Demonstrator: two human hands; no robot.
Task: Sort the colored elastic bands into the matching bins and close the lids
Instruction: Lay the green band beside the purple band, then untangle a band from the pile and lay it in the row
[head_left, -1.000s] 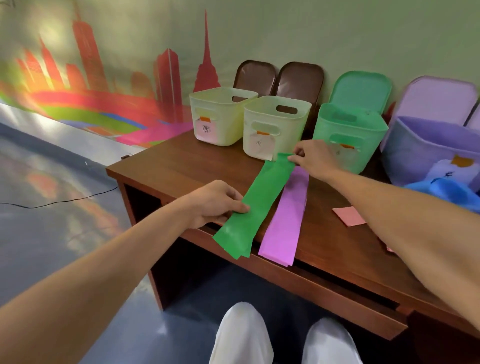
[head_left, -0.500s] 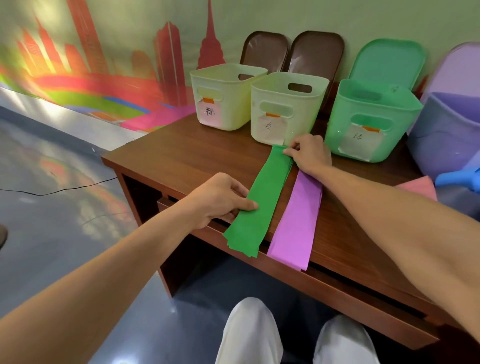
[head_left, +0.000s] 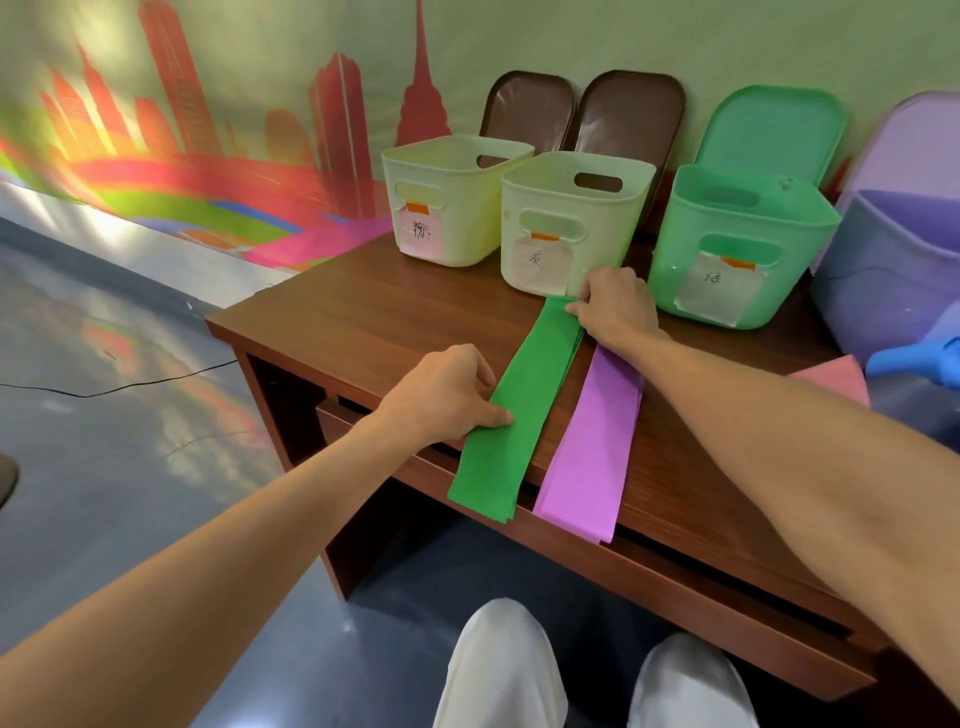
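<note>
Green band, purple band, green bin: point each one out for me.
green band (head_left: 535, 395), head view, middle of the strip.
purple band (head_left: 592, 447), head view, middle of the strip.
green bin (head_left: 683, 244), head view, front wall left of handle slot.

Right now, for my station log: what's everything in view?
green bands: one stack, green, table front, overhanging edge
purple bands: one stack, purple, right beside them
cream bins: two, cream, table rear
green bin: one, green, right of those, open
purple bin: one, purple, far right
brown lids: two, brown, against wall
pink band: one, pink, table's right end
blue item: one, blue, far right
table: one, brown
left hand: pinches green bands' left edge
right hand: pinches their far end
</note>
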